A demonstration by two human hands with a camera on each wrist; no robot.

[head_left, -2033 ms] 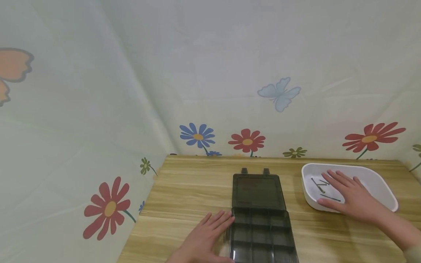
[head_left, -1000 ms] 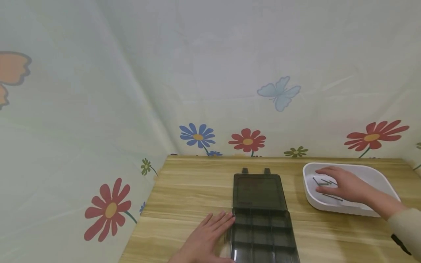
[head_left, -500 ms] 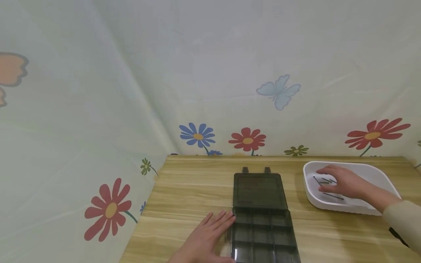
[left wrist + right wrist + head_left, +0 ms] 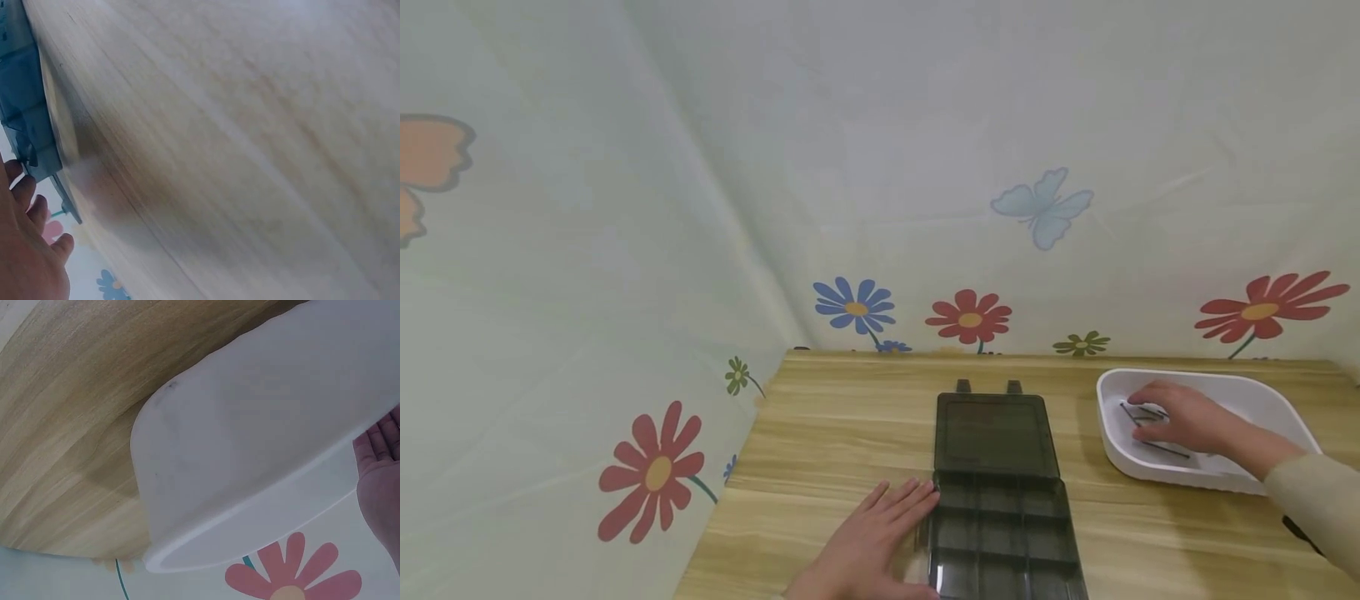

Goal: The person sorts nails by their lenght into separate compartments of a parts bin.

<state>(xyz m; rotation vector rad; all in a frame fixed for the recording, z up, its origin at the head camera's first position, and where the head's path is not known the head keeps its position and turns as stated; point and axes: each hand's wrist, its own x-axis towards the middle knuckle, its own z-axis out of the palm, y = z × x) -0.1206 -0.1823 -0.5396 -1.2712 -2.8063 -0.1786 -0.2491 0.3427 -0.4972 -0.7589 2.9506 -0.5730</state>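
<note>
Wood-grained tabletop (image 4: 835, 425), viewed from near to far: the left hand (image 4: 868, 537) rests with fingers outstretched, fingertips touching the left side of an opened, dark translucent compartment box (image 4: 998, 496) whose lid (image 4: 995, 433) lies folded back toward the far edge. To the right, the right hand (image 4: 1191, 421) reaches into a white tray (image 4: 1255, 404), thumb and forefinger curved and parted, with slender dark nails (image 4: 1165, 450) lying on the tray floor between and just beside these two digits; whether the hidden fingers grip any cannot be told. Behind hangs a pale backdrop (image 4: 910, 167) printed with flowers (image 4: 968, 321) and a blue butterfly (image 4: 1045, 208).
</note>
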